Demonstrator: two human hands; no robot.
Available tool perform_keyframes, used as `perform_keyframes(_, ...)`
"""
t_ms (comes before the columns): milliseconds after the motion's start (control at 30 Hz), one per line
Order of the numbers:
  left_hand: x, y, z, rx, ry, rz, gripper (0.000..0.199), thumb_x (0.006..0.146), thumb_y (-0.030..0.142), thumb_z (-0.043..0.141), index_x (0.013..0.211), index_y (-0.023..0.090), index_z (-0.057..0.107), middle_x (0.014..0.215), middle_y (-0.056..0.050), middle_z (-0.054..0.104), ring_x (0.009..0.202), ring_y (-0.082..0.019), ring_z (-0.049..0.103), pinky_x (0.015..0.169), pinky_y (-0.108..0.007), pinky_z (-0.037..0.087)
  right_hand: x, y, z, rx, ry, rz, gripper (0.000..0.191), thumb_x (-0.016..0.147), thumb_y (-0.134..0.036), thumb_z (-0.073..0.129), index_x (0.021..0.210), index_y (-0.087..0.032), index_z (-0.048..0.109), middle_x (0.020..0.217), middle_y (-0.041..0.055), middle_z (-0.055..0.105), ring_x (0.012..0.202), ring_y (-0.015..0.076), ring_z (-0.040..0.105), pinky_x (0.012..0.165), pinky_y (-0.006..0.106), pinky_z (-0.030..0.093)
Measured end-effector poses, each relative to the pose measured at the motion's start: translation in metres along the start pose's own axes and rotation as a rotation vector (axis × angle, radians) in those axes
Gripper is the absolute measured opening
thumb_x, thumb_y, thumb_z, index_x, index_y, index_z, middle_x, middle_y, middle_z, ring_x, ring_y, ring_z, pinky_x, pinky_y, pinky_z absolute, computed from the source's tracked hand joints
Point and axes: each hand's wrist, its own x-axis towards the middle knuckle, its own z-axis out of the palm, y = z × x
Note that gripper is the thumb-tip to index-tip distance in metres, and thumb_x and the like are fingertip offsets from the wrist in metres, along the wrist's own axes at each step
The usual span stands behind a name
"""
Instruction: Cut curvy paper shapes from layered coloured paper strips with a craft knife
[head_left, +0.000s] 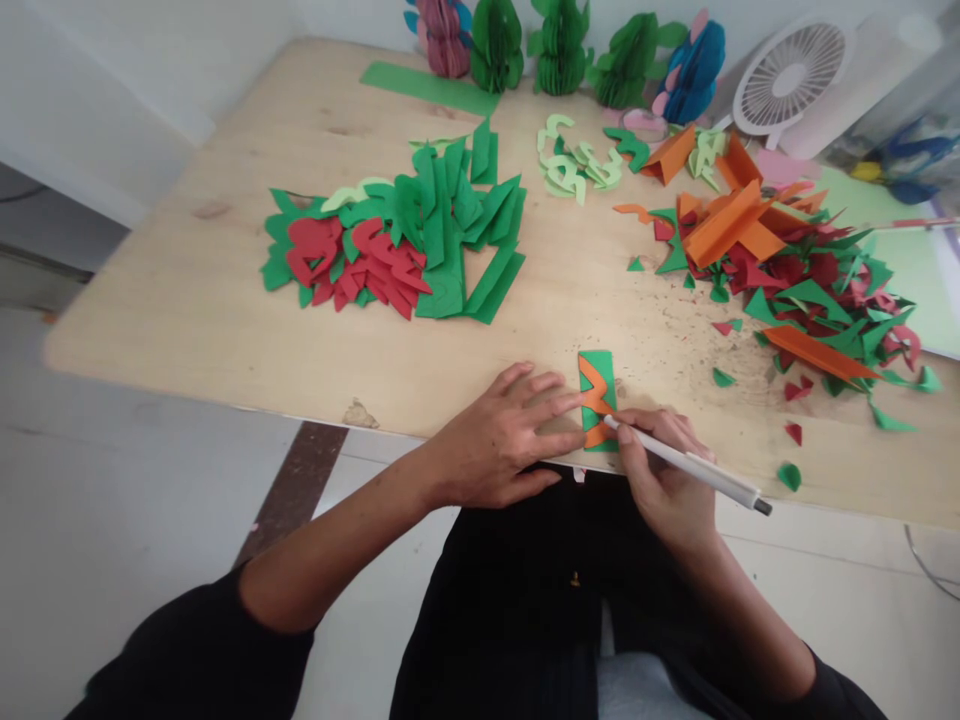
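At the table's front edge lies a green paper rectangle (pixel 598 361) with a wavy orange paper cutout (pixel 593 376) on top of it. My left hand (pixel 508 440) rests flat with its fingers spread, the fingertips touching the left side of the orange cutout. In my right hand (pixel 671 475) is a white pen (pixel 686 460), gripped between thumb and fingers. The pen's tip meets the edge of the orange cutout, and my right fingertips touch the papers' right side. Part of the cutout is hidden under my fingers and the pen.
Red paper cutouts (pixel 375 265) and folded green paper pieces (pixel 442 265) are heaped at left. Green, red and orange scraps (pixel 817 290) spread at right. Pale green cutouts (pixel 577 165), a green paper honeycomb figure (pixel 559 50) and a white fan (pixel 795 75) stand farther back.
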Motion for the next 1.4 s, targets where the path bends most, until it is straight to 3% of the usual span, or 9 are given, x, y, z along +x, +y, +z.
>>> perform_keyframes(1400,-0.0004,-0.0008,0.0010,0.008,0.005,0.013,0.036,0.091,0.039,0.055,0.124,0.026,0.059,0.146,-0.009,0.048,0.135,-0.033,0.038,0.114,-0.057,0.024,-0.0031,-0.0020,-0.0052,-0.047,-0.008,-0.045,0.011,0.091,-0.024,0.053,0.084,-0.023,0.062,0.072,0.0008,0.070,0.067,0.0177,0.063,0.067,0.034,0.046)
